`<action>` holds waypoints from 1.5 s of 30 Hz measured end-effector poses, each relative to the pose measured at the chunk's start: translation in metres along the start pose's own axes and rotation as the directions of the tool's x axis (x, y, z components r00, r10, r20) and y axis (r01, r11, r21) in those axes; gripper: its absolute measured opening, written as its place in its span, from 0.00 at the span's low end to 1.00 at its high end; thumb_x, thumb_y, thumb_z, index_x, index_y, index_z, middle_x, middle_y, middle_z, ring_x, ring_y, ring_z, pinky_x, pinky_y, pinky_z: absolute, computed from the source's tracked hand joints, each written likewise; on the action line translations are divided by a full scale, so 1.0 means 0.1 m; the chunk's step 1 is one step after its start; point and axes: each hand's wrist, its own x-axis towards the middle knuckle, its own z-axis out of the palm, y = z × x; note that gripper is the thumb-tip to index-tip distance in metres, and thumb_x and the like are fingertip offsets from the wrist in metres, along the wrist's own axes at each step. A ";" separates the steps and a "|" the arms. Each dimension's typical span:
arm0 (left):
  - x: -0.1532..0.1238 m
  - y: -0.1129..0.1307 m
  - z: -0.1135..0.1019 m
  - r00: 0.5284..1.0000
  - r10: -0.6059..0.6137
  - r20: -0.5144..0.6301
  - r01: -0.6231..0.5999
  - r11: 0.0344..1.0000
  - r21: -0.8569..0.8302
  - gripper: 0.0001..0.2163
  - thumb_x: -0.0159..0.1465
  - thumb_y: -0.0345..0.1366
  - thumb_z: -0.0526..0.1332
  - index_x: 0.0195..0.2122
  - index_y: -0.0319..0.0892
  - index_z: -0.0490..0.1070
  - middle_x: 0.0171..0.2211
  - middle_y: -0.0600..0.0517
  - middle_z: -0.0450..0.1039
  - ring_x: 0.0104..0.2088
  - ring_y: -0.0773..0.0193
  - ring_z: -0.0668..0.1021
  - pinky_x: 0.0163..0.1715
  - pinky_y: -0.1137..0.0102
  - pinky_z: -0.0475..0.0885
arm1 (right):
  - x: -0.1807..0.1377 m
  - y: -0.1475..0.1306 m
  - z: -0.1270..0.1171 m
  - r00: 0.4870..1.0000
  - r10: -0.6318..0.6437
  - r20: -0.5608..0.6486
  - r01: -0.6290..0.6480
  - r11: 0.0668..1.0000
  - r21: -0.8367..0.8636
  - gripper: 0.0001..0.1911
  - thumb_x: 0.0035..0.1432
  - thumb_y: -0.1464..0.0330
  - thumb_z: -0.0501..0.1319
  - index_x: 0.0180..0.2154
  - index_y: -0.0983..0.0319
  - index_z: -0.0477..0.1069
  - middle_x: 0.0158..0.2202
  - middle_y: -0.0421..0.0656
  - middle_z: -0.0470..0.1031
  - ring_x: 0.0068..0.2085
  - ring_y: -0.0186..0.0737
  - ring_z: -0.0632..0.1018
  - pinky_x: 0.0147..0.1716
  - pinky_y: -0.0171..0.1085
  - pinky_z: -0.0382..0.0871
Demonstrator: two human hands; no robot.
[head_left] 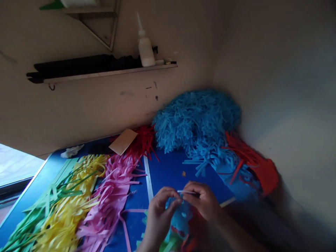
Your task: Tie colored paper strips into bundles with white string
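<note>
My left hand (160, 210) and my right hand (203, 201) meet low in the middle of the view, over a blue table mat (170, 171). Both pinch a thin pale paper strip (186, 191) held between the fingertips. Just under the hands sits a light blue curled paper piece (181, 217), with red and green bits below it. A big heap of light blue paper strips (196, 120) lies behind the hands in the corner.
Pink strips (110, 196), yellow strips (70, 206) and green strips (39, 210) lie in rows at the left. Red strips (143, 141), a tan card (123, 141) and orange-red strips (252, 157) lie near the walls. A white glue bottle (145, 49) stands on a wall shelf (105, 73).
</note>
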 end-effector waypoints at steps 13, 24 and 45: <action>0.02 -0.16 0.04 0.883 -0.379 0.277 0.468 0.754 -0.462 0.15 0.47 0.42 0.75 0.27 0.42 0.72 0.21 0.59 0.64 0.19 0.74 0.64 0.20 0.77 0.58 | 0.00 -0.15 -0.01 0.996 0.086 0.018 -0.086 0.996 0.024 0.06 0.56 0.66 0.64 0.28 0.61 0.77 0.25 0.37 0.70 0.27 0.31 0.69 0.29 0.31 0.62; 0.00 -0.03 0.07 0.968 -0.206 0.144 0.245 0.903 -0.352 0.11 0.52 0.39 0.73 0.27 0.41 0.74 0.30 0.53 0.71 0.32 0.68 0.72 0.32 0.75 0.66 | 0.02 -0.07 -0.03 0.998 0.054 -0.016 -0.053 0.997 0.050 0.10 0.58 0.63 0.62 0.30 0.62 0.76 0.28 0.39 0.72 0.29 0.33 0.70 0.30 0.31 0.63; -0.03 -0.12 0.12 0.973 0.232 0.015 -0.233 0.971 0.046 0.04 0.62 0.34 0.63 0.29 0.44 0.72 0.32 0.52 0.71 0.34 0.65 0.74 0.35 0.73 0.69 | -0.02 0.00 -0.01 1.000 -0.010 -0.018 0.010 1.000 0.029 0.08 0.58 0.66 0.61 0.28 0.62 0.71 0.26 0.38 0.69 0.27 0.33 0.68 0.28 0.31 0.62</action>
